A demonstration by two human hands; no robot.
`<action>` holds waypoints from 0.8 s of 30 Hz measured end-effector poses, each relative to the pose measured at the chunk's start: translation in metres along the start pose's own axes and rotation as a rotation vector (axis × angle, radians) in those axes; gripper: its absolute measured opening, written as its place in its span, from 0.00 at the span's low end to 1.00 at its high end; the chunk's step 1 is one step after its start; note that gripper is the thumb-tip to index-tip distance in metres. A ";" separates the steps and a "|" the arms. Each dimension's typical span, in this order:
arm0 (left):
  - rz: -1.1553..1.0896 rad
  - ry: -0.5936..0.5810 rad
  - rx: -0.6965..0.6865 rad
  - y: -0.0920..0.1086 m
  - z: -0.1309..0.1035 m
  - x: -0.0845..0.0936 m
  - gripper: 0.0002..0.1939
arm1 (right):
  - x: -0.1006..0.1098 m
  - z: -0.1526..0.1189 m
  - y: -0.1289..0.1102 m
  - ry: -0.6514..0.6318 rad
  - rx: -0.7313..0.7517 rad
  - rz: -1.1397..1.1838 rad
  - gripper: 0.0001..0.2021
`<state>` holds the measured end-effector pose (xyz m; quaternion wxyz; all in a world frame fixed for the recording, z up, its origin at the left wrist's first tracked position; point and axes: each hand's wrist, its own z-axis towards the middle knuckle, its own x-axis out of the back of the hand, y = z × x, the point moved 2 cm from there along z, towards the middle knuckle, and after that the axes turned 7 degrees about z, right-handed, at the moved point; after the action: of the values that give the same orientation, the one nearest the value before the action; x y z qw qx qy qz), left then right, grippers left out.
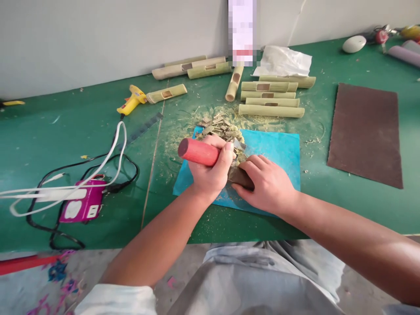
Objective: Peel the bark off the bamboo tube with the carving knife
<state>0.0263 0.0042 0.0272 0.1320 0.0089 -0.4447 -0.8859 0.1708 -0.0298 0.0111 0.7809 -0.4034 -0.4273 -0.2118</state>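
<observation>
The left hand (210, 168) grips a red cylindrical tool handle (199, 152); the right hand (269, 183) clasps a dark-brown elongated piece (243, 178) over the blue rectangular sheet (275, 146). Advisable: short controlled strokes, piece steadied, fingers clear of the tool's edge.

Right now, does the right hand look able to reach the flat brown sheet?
Probably yes: nothing tall stands between the right hand and the brown sheet to its right, though the hand would likely first release the brown piece it grips.
</observation>
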 end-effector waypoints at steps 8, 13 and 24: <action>0.048 0.067 -0.092 0.008 0.001 0.005 0.13 | 0.006 0.002 0.011 0.009 0.058 0.061 0.16; 0.080 0.076 -0.100 0.013 0.002 0.007 0.12 | 0.003 0.002 0.011 0.013 0.082 0.131 0.16; 0.168 0.010 -0.075 0.017 0.002 0.008 0.12 | 0.002 0.002 0.011 0.030 0.065 0.172 0.17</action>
<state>0.0226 -0.0062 0.0426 0.2085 -0.0291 -0.4099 -0.8875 0.1782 -0.0217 0.0083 0.8151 -0.4099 -0.3860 -0.1362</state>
